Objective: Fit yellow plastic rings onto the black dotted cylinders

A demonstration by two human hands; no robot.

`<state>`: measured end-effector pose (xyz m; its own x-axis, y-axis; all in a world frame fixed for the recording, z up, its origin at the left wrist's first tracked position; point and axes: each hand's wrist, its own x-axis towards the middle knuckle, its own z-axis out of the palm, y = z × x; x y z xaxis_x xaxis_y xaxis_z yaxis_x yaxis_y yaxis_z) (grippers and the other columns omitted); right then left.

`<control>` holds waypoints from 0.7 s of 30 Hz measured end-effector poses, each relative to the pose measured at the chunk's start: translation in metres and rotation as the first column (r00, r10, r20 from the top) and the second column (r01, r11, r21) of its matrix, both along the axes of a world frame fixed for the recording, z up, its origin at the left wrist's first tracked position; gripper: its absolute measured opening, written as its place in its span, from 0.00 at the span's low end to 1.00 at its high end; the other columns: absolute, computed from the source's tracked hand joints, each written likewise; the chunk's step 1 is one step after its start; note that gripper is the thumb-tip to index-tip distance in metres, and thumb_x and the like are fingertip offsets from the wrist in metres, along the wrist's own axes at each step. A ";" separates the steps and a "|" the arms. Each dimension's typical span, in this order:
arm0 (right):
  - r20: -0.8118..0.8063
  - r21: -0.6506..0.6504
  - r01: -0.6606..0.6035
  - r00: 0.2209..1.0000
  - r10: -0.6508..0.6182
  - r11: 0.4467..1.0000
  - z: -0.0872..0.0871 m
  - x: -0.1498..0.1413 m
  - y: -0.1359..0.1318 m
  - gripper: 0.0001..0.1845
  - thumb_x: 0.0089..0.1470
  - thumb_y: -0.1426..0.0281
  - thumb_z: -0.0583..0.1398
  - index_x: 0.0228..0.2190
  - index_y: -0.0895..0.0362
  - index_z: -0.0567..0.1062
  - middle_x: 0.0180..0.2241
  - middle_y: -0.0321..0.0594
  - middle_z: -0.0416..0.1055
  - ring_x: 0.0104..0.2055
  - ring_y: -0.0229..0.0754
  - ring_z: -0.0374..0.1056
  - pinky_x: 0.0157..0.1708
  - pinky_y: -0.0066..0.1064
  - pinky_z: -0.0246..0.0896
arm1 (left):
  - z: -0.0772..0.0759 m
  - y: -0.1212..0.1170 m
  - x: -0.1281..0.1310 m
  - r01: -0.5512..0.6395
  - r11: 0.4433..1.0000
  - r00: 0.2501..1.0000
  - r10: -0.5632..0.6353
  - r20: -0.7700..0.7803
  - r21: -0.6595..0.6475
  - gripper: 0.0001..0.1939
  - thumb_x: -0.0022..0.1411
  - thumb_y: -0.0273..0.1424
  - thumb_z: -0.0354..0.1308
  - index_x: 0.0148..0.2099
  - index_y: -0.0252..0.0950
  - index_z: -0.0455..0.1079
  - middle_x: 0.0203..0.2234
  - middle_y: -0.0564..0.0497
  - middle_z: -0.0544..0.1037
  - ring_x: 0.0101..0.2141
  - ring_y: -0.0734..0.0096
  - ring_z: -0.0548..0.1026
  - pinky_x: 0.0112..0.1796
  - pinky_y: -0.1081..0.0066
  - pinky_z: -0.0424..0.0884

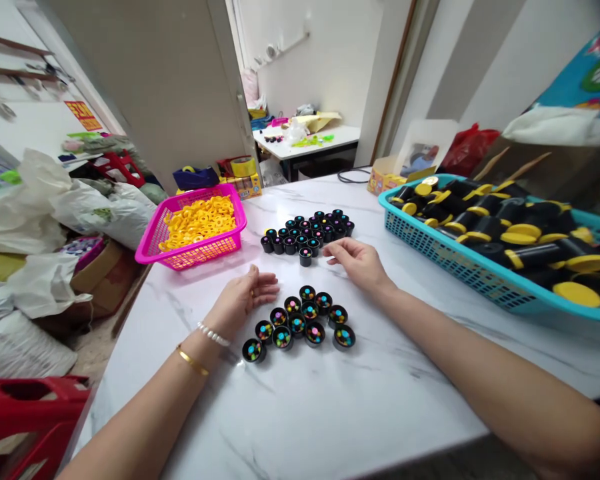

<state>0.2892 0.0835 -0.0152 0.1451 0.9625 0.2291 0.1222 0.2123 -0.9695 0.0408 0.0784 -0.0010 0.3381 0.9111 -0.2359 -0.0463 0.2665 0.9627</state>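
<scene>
My left hand (250,293) is just above the table, palm turned inward, fingers stretched out and nothing in them. Beside it stands a loose group of small round black cups (297,325), open at the top with coloured beads inside. My right hand (356,262) is by the right edge of a tighter group of black cups (290,245) farther back. Its thumb and fingers are pinched together; whatever they may hold is too small to see. One black cup (305,257) stands slightly in front of that group, near those fingertips.
A pink basket (195,257) of yellow ring-like pieces (200,222) stands at the left. On the right, a turquoise basket (450,267) is heaped with black cylinders with yellow ends (535,257). Tape rolls (243,165) and an opened box (397,175) sit along the back edge.
</scene>
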 end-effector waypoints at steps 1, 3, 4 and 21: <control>0.048 0.005 0.068 0.996 -0.068 0.998 -0.003 0.005 0.006 0.16 0.51 0.58 0.61 0.32 0.59 0.75 0.34 0.44 0.75 0.35 0.42 0.71 0.40 0.38 0.68 | -0.002 0.008 0.003 0.005 0.995 0.996 0.003 -0.087 0.098 0.27 0.58 0.51 0.53 0.42 0.29 0.70 0.41 0.37 0.76 0.37 0.64 0.76 0.40 0.65 0.73; 0.122 -0.009 0.117 0.986 -0.115 0.993 -0.009 0.011 0.017 0.14 0.50 0.61 0.61 0.34 0.59 0.74 0.34 0.44 0.75 0.35 0.42 0.71 0.42 0.40 0.67 | -0.006 0.024 0.012 0.078 0.959 0.959 0.003 -0.284 0.274 0.27 0.57 0.50 0.55 0.45 0.30 0.69 0.36 0.40 0.77 0.31 0.68 0.75 0.32 0.67 0.73; 0.139 -0.013 0.111 0.984 -0.108 0.994 -0.012 0.012 0.021 0.13 0.49 0.63 0.61 0.35 0.59 0.74 0.35 0.44 0.75 0.37 0.43 0.71 0.43 0.40 0.67 | -0.008 0.031 0.018 0.126 0.935 0.931 0.005 -0.365 0.333 0.27 0.56 0.50 0.56 0.46 0.31 0.69 0.34 0.42 0.77 0.28 0.69 0.74 0.30 0.68 0.71; 0.388 0.013 -0.139 0.913 0.123 0.990 -0.012 0.005 0.020 0.25 0.41 0.84 0.51 0.38 0.57 0.77 0.35 0.38 0.77 0.39 0.39 0.71 0.44 0.34 0.65 | -0.001 0.052 0.045 0.521 0.715 0.746 -0.115 -0.656 0.466 0.28 0.56 0.49 0.55 0.52 0.35 0.72 0.30 0.50 0.77 0.28 0.69 0.70 0.30 0.72 0.65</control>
<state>0.2941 0.1040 -0.0268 -0.0890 0.9559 0.2800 0.4529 0.2892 -0.8434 0.0859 0.1303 -0.0015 0.6287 0.7751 0.0632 0.5040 -0.4680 0.7259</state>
